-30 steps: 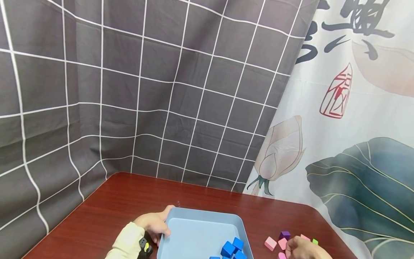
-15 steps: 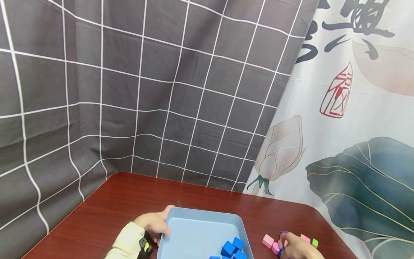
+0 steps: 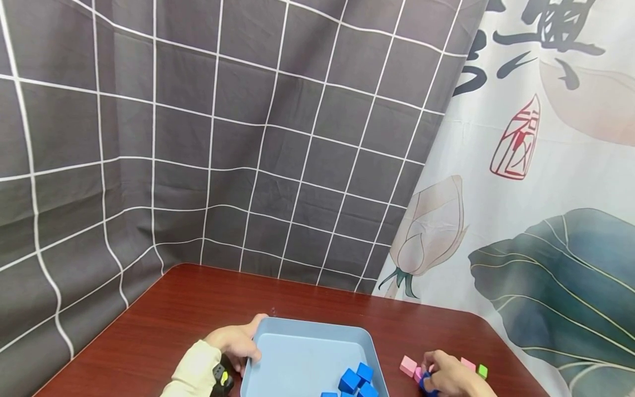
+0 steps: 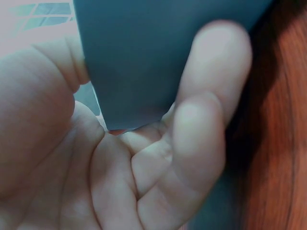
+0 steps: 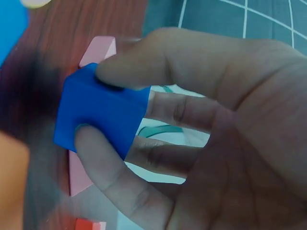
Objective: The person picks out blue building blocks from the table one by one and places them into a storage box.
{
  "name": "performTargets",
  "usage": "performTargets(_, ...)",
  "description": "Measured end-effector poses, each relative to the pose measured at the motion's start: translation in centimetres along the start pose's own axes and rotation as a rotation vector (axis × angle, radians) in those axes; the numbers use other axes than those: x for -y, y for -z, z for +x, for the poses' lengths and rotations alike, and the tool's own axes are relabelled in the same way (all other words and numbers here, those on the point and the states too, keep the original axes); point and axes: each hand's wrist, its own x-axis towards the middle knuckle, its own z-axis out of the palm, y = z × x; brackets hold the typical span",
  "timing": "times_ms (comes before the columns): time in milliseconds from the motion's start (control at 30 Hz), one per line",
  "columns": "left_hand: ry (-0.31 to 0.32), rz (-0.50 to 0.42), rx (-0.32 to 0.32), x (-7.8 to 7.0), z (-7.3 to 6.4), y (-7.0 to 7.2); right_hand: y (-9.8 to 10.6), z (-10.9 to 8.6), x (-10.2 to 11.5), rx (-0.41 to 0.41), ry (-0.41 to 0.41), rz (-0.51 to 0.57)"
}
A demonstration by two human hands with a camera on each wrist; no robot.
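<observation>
My left hand (image 3: pixel 235 342) holds the left wall of a light blue-grey tray (image 3: pixel 297 353), thumb over the rim and fingers along the outside. In the left wrist view the curled fingers (image 4: pixel 199 134) lie against the tray wall (image 4: pixel 134 72). Several blue blocks (image 3: pixel 350 380) sit in the tray's near right part. To the right of the tray, my right hand (image 3: pixel 451 375) pinches another blue block (image 5: pixel 96 110) between thumb and fingers, low over the table. A pink block (image 3: pixel 408 366) lies just left of that hand; other pink pieces are partly hidden by it.
Beyond the right hand lie a pink block (image 3: pixel 468 363) and a green block (image 3: pixel 483 371). A red block (image 5: pixel 86 224) shows at the bottom of the right wrist view. Curtains stand behind the dark red table (image 3: pixel 208 292). The tray's near edge is out of frame.
My right hand has shifted a little left among the blocks and now pinches a blue block. Pink pieces have slid slightly left, and the purple block is now out of sight. The left hand stays put.
</observation>
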Motion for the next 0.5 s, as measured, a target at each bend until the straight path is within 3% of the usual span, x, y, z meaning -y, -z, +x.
performTargets(100, 0.009, -0.008, -0.01, -0.1, 0.0, 0.0, 0.0, -0.1, 0.6, 0.012, 0.04, -0.009)
performTargets(367, 0.006, 0.003, -0.015, -0.1, 0.0, 0.0, -0.8, 0.1, 2.6, -0.03, 0.018, -0.073)
performTargets(500, 0.003, -0.004, -0.012, 0.0, 0.0, 0.0, -1.4, 0.2, 3.1, -0.031, 0.069, -0.095)
